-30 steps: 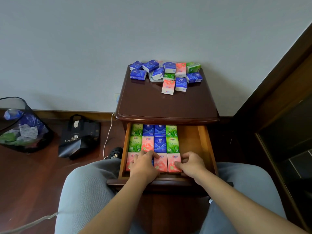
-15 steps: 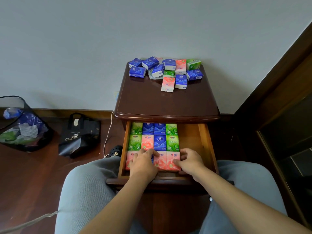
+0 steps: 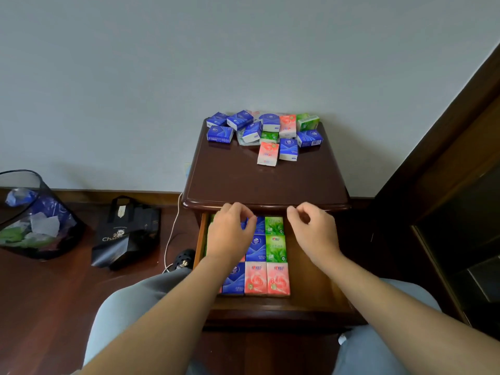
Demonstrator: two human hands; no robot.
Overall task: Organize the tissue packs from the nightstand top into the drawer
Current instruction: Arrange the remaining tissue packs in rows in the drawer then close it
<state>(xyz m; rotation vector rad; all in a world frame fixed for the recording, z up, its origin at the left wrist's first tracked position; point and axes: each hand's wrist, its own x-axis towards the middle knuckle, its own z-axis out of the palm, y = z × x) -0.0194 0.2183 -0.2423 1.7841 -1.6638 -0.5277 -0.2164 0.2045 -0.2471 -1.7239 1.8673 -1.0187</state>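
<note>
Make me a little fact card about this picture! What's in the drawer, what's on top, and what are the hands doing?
drawer: open, packs laid flat in neat rows on its left side, right side bare wood
front row: blue pack, then two pink packs
nightstand top: loose pile of packs at the back, blue, pink and green
left hand: above the drawer, fingers loosely curled, holding nothing
right hand: above the drawer, fingers loosely curled, holding nothing
floor: bin and black bag on the left

Loose tissue packs (image 3: 266, 133) lie at the back of the nightstand (image 3: 266, 182); below its front edge, my drawer (image 3: 308, 282) holds packed rows (image 3: 266, 266) at its left.
</note>
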